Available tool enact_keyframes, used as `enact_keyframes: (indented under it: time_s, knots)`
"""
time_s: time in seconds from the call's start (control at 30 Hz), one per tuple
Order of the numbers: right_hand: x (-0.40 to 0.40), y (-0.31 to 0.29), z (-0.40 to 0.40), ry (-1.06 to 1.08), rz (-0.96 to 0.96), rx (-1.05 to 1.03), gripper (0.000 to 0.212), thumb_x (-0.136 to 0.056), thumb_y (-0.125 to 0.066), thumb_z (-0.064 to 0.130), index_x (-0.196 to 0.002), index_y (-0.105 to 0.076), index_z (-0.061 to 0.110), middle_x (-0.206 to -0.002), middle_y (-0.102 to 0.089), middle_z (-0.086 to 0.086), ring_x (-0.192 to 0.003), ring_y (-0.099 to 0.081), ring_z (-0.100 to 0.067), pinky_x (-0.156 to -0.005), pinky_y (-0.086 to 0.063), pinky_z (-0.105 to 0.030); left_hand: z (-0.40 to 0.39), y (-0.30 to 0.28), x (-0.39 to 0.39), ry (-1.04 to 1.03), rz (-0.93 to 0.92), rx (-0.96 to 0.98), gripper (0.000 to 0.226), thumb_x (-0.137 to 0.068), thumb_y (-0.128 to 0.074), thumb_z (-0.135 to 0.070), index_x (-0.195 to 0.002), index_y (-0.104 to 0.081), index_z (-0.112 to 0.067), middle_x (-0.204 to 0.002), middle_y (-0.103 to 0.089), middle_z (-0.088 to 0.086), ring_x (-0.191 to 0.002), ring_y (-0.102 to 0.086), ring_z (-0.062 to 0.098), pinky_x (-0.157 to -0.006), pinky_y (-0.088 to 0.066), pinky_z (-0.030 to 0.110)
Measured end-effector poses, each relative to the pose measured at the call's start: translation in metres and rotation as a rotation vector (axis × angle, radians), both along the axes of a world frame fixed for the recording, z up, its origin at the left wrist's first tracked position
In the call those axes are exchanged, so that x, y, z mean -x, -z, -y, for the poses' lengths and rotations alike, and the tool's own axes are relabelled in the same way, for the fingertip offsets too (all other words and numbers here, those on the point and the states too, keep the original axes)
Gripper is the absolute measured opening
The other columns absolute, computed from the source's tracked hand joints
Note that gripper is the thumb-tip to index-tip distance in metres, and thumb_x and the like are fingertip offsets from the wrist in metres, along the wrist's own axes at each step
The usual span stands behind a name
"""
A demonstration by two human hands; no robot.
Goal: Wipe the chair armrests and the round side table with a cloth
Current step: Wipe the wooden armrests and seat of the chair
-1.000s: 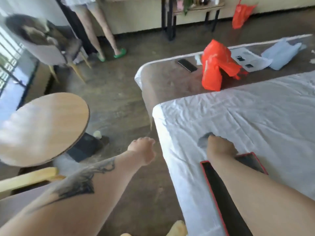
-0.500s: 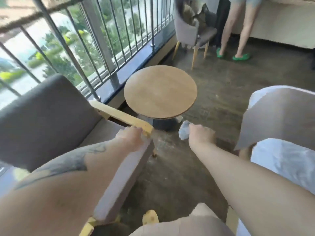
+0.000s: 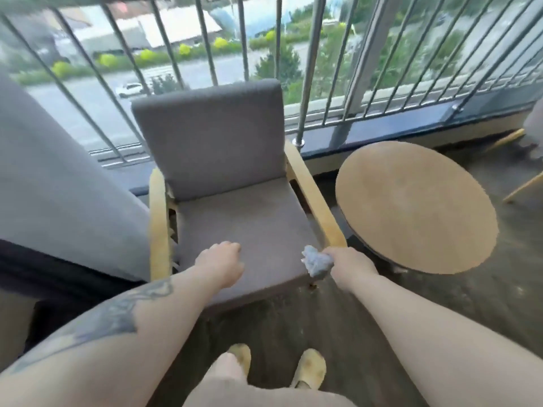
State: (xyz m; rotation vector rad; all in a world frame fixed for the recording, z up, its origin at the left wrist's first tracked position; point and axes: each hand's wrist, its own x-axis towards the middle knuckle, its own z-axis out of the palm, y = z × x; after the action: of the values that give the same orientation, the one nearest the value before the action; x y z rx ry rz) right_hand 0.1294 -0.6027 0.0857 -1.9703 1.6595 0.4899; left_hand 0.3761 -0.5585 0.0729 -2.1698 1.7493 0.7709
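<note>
A grey cushioned chair (image 3: pixel 235 160) with pale wooden armrests faces me at the centre. My right hand (image 3: pixel 351 267) grips a crumpled grey-blue cloth (image 3: pixel 317 262) at the front end of the chair's right armrest (image 3: pixel 316 198). My left hand (image 3: pixel 221 261) hovers over the front of the seat cushion with its fingers curled and nothing in it. The left armrest (image 3: pixel 158 221) runs down the other side of the seat. The round wooden side table (image 3: pixel 417 207) stands just right of the chair.
A metal balcony railing (image 3: pixel 311 69) runs behind the chair and table. A second grey chair (image 3: pixel 58 183) sits close on the left. Legs of another chair (image 3: pixel 523 186) show at the far right. My feet in yellow slippers (image 3: pixel 308 368) stand on the dark floor.
The view has swung left from the bed to face the chair head on. My right hand carried the cloth to the right armrest's front end; my left hand left that armrest for the seat.
</note>
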Motion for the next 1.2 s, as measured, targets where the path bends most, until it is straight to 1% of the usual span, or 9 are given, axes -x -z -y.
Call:
enact_keyframes:
  time_s: [0.1, 0.2, 0.37, 0.57, 0.73, 0.87, 1.0, 1.1, 1.2]
  knots:
    - [-0.035, 0.014, 0.005, -0.123, -0.002, -0.016, 0.040, -0.088, -0.046, 0.004, -0.119, -0.053, 0.028, -0.110, -0.062, -0.002, -0.091, -0.057, -0.023, -0.069, -0.045, -0.030, -0.035, 0.007, -0.024, -0.173, -0.049, -0.030, 0.046, -0.095, -0.045, -0.029, -0.140, -0.043, -0.022, -0.141, -0.047, 0.003, -0.122, -0.051, 0.027, -0.097, -0.045, 0.039]
    - [-0.083, 0.027, 0.001, -0.282, 0.010, -0.021, 0.046, -0.084, -0.045, 0.006, -0.119, -0.053, 0.034, -0.114, -0.062, -0.002, -0.099, -0.059, -0.025, -0.073, -0.045, -0.030, -0.073, 0.014, -0.054, -0.321, -0.083, -0.043, 0.045, -0.096, -0.044, -0.029, -0.141, -0.041, -0.022, -0.139, -0.048, 0.002, -0.120, -0.051, 0.026, -0.096, -0.046, 0.039]
    - [-0.174, 0.041, -0.016, -0.418, 0.093, -0.018, 0.048, -0.084, -0.042, 0.009, -0.120, -0.054, 0.039, -0.116, -0.062, -0.002, -0.103, -0.058, -0.027, -0.069, -0.037, -0.028, -0.119, 0.028, -0.118, -0.518, -0.098, -0.075, 0.039, -0.093, -0.046, -0.029, -0.132, -0.048, -0.024, -0.122, -0.057, 0.003, -0.101, -0.059, 0.026, -0.086, -0.052, 0.038]
    - [-0.261, 0.058, -0.057, -0.341, 0.112, -0.082, 0.052, -0.082, -0.043, 0.007, -0.122, -0.053, 0.038, -0.118, -0.062, 0.000, -0.104, -0.058, -0.024, -0.069, -0.036, -0.026, -0.137, 0.041, -0.206, -0.489, -0.142, -0.052, 0.048, -0.095, -0.047, -0.028, -0.143, -0.040, -0.025, -0.140, -0.049, 0.000, -0.122, -0.051, 0.024, -0.097, -0.046, 0.038]
    - [-0.319, 0.077, -0.088, -0.252, 0.165, -0.065, 0.054, -0.086, -0.043, 0.011, -0.134, -0.045, 0.036, -0.124, -0.060, 0.001, -0.110, -0.055, -0.022, -0.079, -0.042, -0.029, -0.141, 0.064, -0.268, -0.486, -0.124, -0.083, 0.052, -0.094, -0.043, -0.022, -0.145, -0.037, -0.026, -0.146, -0.044, -0.002, -0.127, -0.047, 0.025, -0.101, -0.042, 0.036]
    - [-0.333, 0.104, -0.102, -0.132, 0.212, -0.070, 0.059, -0.088, -0.043, 0.007, -0.139, -0.042, 0.038, -0.128, -0.059, 0.007, -0.111, -0.056, -0.019, -0.080, -0.042, -0.029, -0.151, 0.107, -0.275, -0.530, -0.199, -0.119, 0.052, -0.096, -0.044, -0.024, -0.146, -0.035, -0.027, -0.150, -0.038, -0.005, -0.130, -0.045, 0.023, -0.103, -0.042, 0.037]
    - [-0.335, 0.134, -0.095, 0.040, 0.284, -0.005, 0.057, -0.089, -0.043, 0.004, -0.138, -0.045, 0.035, -0.128, -0.060, 0.006, -0.109, -0.057, -0.022, -0.081, -0.043, -0.029, -0.154, 0.151, -0.258, -0.629, -0.350, -0.170, 0.050, -0.098, -0.043, -0.026, -0.147, -0.035, -0.025, -0.153, -0.034, -0.006, -0.133, -0.042, 0.023, -0.106, -0.040, 0.041]
    - [-0.348, 0.162, -0.086, 0.025, 0.388, 0.061, 0.055, -0.093, -0.046, 0.007, -0.141, -0.042, 0.032, -0.134, -0.055, 0.006, -0.114, -0.055, -0.020, -0.080, -0.042, -0.026, -0.148, 0.189, -0.240, -0.842, -0.429, -0.094, 0.046, -0.103, -0.034, -0.029, -0.148, -0.033, -0.021, -0.156, -0.027, -0.003, -0.141, -0.032, 0.021, -0.113, -0.031, 0.039]
    - [-0.361, 0.197, -0.081, -0.180, 0.458, 0.078, 0.059, -0.089, -0.055, 0.008, -0.143, -0.042, 0.028, -0.147, -0.042, 0.008, -0.129, -0.046, -0.016, -0.095, -0.044, -0.031, -0.130, 0.230, -0.221, -1.244, -0.429, 0.034, 0.048, -0.104, -0.023, -0.031, -0.149, -0.030, -0.016, -0.159, -0.022, 0.002, -0.145, -0.022, 0.021, -0.117, -0.020, 0.038]
